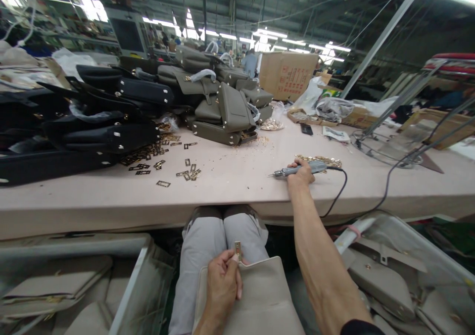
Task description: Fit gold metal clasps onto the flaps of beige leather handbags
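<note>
Clearly, the left hand (223, 279) has a narrow pinch grip on a small metal plate (237, 248) at the frame's lower centre, beside the edge of a beige bag (267, 295). The plate looks light, stiff and slick, best taken by its sides; the bag seems soft and apt to sag. Right of centre, the right hand (301, 175) wraps its grip round a corded screwdriver (317, 167), probably heavier, best held by its barrel.

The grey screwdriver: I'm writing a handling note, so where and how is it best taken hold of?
The grey screwdriver is probably best gripped around mid-barrel, from the near side, as the right hand does: its long, slim body points crosswise, with the thin bit to the left and the cord leaving the right end.
</note>
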Demonstrator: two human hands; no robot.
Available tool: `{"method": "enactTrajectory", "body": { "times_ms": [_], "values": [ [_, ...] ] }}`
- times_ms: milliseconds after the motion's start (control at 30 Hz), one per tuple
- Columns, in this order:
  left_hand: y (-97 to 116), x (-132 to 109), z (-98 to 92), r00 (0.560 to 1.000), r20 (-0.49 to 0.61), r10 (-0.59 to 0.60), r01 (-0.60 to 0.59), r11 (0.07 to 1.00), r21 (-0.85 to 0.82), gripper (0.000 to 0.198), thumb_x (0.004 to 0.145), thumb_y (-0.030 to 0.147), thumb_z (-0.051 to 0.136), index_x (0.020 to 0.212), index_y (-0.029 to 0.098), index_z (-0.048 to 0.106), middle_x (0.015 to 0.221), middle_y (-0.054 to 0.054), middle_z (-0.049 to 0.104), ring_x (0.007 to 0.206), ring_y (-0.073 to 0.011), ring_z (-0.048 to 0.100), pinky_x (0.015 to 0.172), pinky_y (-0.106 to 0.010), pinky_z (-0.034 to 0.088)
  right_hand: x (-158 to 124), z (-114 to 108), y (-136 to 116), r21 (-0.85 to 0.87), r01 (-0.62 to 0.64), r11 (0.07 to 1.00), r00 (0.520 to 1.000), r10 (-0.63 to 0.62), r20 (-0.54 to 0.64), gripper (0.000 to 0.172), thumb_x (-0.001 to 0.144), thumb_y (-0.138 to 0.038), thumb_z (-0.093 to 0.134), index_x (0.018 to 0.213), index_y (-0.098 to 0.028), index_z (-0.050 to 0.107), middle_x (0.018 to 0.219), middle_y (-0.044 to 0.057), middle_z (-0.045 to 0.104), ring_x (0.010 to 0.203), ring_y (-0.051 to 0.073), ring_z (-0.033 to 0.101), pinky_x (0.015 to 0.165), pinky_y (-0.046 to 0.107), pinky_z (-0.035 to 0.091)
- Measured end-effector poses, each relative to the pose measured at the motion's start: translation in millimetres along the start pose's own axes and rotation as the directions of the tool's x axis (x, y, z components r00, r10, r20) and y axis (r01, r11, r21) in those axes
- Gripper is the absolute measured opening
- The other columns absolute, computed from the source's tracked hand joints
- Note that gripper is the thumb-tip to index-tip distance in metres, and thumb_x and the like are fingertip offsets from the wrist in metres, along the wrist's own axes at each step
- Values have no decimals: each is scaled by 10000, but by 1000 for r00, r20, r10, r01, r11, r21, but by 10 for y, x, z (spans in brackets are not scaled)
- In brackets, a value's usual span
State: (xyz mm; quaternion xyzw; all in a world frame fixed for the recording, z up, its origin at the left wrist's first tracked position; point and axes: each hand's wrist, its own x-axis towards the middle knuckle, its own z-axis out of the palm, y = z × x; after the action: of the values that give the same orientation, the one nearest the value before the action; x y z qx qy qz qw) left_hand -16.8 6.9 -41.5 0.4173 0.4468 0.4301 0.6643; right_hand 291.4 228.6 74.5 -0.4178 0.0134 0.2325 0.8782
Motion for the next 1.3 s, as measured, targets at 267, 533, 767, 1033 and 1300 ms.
{"method": "enactTrajectory", "body": {
  "times_ms": [267,533,767,1033,1300],
  "values": [
    [40,0,26,1000,-12,-7,7,1000,9,538,862,650,634,825,114,661,323,12,464,238,-94,308,346,-190,158,-31,117,81,-1,14,1000,997,-14,-72,254,709,-38,609,799,-196,432,718,-18,600,503,83,513,382,169,473],
    [35,3,23,1000,-16,2,-2,1000,20,519,881,626,619,832,110,661,325,12,469,244,-89,310,354,-189,159,-57,137,115,-30,47,998,995,-50,-83,271,703,-42,617,806,-203,424,698,-27,588,495,84,522,364,162,459],
    [19,15,5,1000,-12,0,1,1000,3,520,877,636,624,832,119,661,330,18,468,239,-87,305,346,-192,146,-30,93,113,-50,69,996,995,-73,-75,351,689,-45,647,791,-225,364,702,-45,577,488,82,532,372,164,475],
    [7,13,-11,1000,-5,10,-10,1000,19,523,889,630,615,840,112,666,334,12,474,247,-85,303,353,-193,144,-4,72,99,-11,49,999,995,-50,-81,306,689,-51,635,799,-211,399,708,-34,591,501,85,530,367,169,483],
    [-23,12,-5,1000,-3,22,-22,1000,5,488,916,583,603,856,104,668,339,11,483,247,-81,303,352,-189,142,10,70,114,-1,54,999,992,-54,-116,310,700,-58,638,825,-212,399,742,-19,615,507,87,538,356,167,464]
  ]
}}
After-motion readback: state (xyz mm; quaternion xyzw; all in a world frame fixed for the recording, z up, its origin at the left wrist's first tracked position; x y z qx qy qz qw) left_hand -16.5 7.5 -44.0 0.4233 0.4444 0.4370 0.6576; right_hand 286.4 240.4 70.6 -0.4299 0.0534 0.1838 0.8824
